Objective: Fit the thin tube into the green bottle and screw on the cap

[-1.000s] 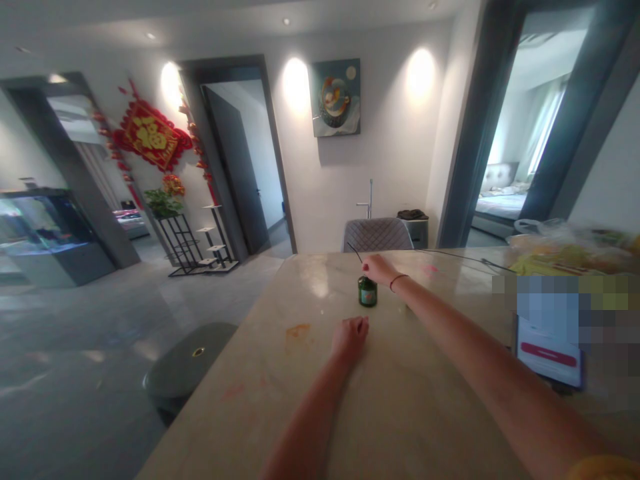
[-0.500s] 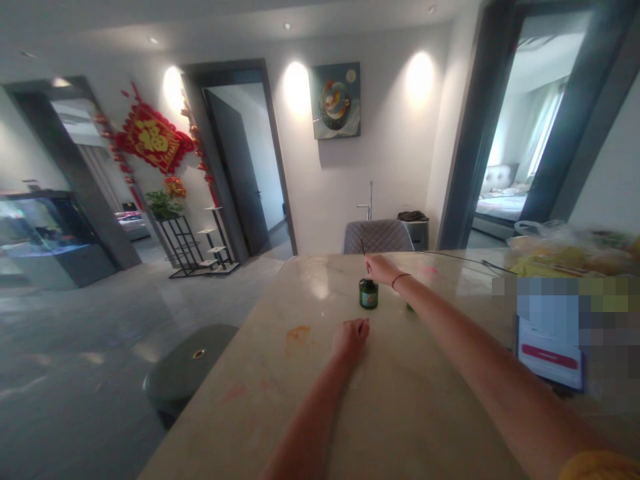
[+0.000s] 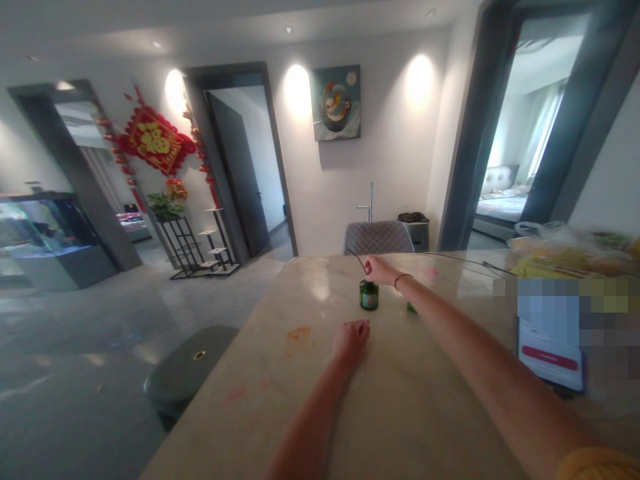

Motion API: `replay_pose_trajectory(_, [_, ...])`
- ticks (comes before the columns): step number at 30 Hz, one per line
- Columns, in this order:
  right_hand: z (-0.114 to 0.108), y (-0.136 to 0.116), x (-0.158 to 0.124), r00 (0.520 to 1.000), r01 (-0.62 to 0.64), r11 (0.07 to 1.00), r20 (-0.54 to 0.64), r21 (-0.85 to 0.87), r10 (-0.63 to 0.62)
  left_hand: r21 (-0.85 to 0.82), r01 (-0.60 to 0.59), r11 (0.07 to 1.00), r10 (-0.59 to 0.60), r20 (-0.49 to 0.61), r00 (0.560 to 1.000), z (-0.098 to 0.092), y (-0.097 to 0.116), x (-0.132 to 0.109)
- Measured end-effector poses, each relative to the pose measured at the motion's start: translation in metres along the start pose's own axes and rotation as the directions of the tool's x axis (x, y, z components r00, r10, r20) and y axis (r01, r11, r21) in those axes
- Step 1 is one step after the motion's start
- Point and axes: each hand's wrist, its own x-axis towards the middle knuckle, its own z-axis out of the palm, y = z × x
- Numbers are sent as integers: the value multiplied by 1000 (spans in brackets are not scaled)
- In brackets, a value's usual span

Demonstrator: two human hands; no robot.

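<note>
A small green glass bottle (image 3: 369,297) with a label stands upright on the pale stone table (image 3: 415,400). Just above its mouth, my right hand (image 3: 379,270) is closed in a pinch on a thin dark stick (image 3: 355,257). The stick leans up to the left out of my fingers; whether its lower end is inside the bottle cannot be made out. My left hand (image 3: 351,339) rests on the table nearer to me, curled into a loose fist with nothing visible in it. A second green object (image 3: 411,307) is mostly hidden behind my right forearm.
On the right lie a phone or tablet (image 3: 550,360) with a lit screen and plastic bags (image 3: 565,247). A dark cable (image 3: 453,259) runs along the far edge. Beyond it stands a grey quilted chair (image 3: 379,238); a green stool (image 3: 187,367) is at the left.
The stick in my right hand has tipped from nearly upright to slanting left. My right hand has barely shifted, and my left hand stays where it was.
</note>
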Motion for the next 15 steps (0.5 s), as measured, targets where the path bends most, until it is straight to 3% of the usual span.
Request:
replay_pose_trajectory(6, [-2, -4, 5, 999, -20, 998, 33, 59, 18, 0, -5, 1000, 5, 15, 1000, 0, -1, 0])
replay_pose_trajectory(15, [-46, 5, 1, 994, -15, 981, -107, 192, 36, -12, 4, 1000, -4, 16, 1000, 0, 0, 1])
